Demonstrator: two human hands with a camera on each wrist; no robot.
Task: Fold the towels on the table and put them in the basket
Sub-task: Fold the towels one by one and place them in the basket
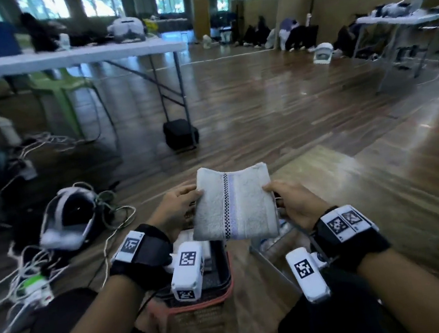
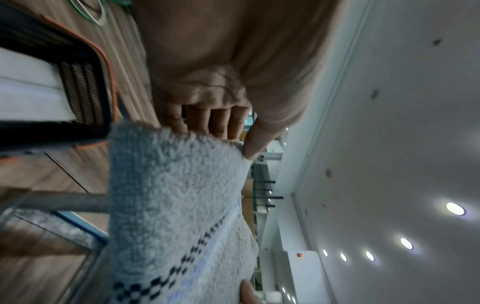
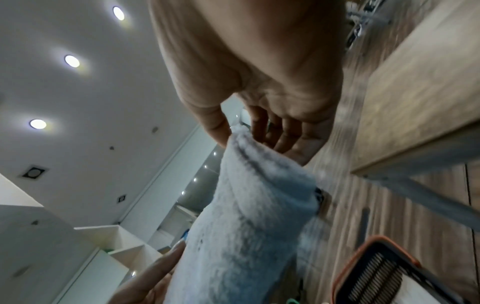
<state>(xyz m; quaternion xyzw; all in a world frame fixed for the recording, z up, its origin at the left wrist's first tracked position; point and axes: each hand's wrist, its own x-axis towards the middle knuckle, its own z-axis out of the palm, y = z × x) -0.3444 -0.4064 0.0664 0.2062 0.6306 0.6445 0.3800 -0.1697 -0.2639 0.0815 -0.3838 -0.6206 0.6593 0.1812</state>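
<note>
A folded white towel (image 1: 235,204) with a dark checkered stripe hangs in the air between my hands. My left hand (image 1: 180,205) pinches its left edge, thumb on top and fingers beneath. My right hand (image 1: 288,198) grips the right edge the same way. In the left wrist view the towel (image 2: 179,205) sits under the thumb, with my left hand (image 2: 213,115) behind it. The right wrist view has the towel (image 3: 246,226) clamped by my right hand (image 3: 259,123). Below the towel stands a dark basket (image 1: 217,292) with an orange rim, a white folded towel (image 2: 26,86) inside it.
The wooden floor spreads all around. A white headset (image 1: 69,217) and tangled cables (image 1: 24,278) lie at the left. A wooden table edge with a metal leg (image 3: 420,185) is at my right. Folding tables (image 1: 62,58) stand further back.
</note>
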